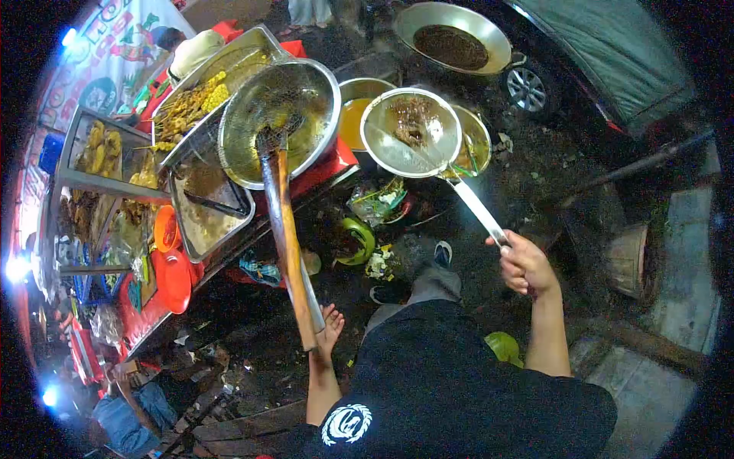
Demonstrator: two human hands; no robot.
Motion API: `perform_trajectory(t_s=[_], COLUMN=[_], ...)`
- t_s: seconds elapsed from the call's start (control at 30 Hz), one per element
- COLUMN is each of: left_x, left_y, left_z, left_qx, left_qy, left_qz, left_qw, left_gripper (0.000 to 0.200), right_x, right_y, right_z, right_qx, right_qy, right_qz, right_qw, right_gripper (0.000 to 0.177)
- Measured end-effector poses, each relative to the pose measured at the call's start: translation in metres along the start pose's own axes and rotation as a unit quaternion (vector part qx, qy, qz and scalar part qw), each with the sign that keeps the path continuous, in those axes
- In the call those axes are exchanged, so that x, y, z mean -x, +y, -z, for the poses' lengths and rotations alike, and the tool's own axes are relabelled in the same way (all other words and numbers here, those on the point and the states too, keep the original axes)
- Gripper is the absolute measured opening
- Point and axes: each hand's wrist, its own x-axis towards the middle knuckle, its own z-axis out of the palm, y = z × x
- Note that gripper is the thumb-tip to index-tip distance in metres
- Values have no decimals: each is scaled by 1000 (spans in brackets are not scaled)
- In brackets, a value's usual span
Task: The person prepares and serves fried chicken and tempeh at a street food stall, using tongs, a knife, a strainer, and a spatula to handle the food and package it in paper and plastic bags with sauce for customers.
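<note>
My right hand (527,262) is closed around the flat pale handle of a round mesh strainer (386,141). Dark brown bits lie in its mesh. The strainer hangs over the gap between a pot of yellow-orange liquid (354,118) and another round pot (475,134). At lower centre, my left hand (330,327) is at the lower end of a large strainer's metal handle, with its fingers partly hidden. That large strainer (319,145) is tilted over the stall's edge. A wooden-handled utensil (287,229) lies across it, its dark head inside the bowl and its handle end passing over my left hand.
Left stands a stall with a metal tray of skewers (191,103), a rectangular oily tray (202,229) and red plastic dishes (172,283). A wide pan of dark contents (451,42) sits at the back near a car wheel (527,88). Bags and scraps (378,203) litter the ground.
</note>
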Motion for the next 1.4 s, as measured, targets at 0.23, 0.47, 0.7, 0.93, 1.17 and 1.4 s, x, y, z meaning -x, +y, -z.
perform_trajectory(t_s=[0.23,0.47,0.7,0.93,1.17,1.4], left_x=[8,95,184,171,104,19], left_y=[-44,-86,-120,-139,-125,-107], left_z=[107,158,212,158,131,136], left_qx=[-314,-302,-303,-305,-311,-353], left_qy=[134,218,165,294,249,164], left_qz=[72,9,82,119,71,40], left_qw=[937,928,935,898,914,920], left_gripper=[41,35,23,24,24,26], right_x=[-81,-308,-436,-456,-343,-214], right_y=[117,254,237,292,222,176], right_z=[58,117,76,79,42,52], right_qx=[-82,568,761,790,560,184], right_qy=[19,70,56,100,112,38], right_qz=[-151,169,-50,14,44,14], right_qw=[985,802,644,604,819,982], right_gripper=[37,55,66,61,54,32])
